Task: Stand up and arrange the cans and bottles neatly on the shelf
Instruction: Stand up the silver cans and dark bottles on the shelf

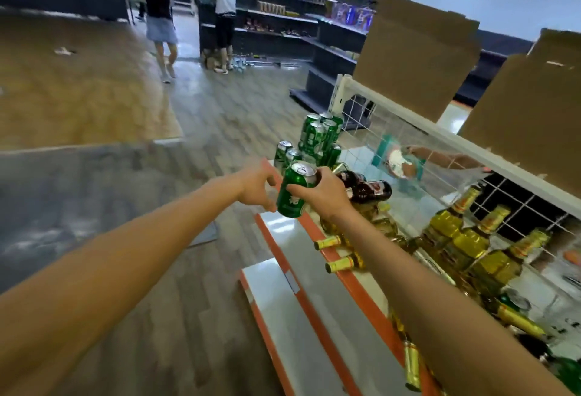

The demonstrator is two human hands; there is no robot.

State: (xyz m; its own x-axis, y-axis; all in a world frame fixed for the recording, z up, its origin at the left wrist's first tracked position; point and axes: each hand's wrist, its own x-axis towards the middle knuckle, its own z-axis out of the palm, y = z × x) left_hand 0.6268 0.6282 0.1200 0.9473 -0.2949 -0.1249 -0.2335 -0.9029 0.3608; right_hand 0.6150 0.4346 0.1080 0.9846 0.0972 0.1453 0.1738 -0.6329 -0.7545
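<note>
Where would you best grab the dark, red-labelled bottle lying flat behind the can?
Grip the bottle round its wide middle, coming from above. It lies on its side with its flank exposed, and its neck end is hidden behind the right hand.

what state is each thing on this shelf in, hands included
green can, tilted, held above the shelf
right hand, curled round the green can
left hand, fingers curled beside the can, contact unclear
stacked green cans, upright, two tiers
dark bottles, lying on their sides
yellow bottles, upright
gold-necked bottles, lying down, necks over the orange edge
</note>
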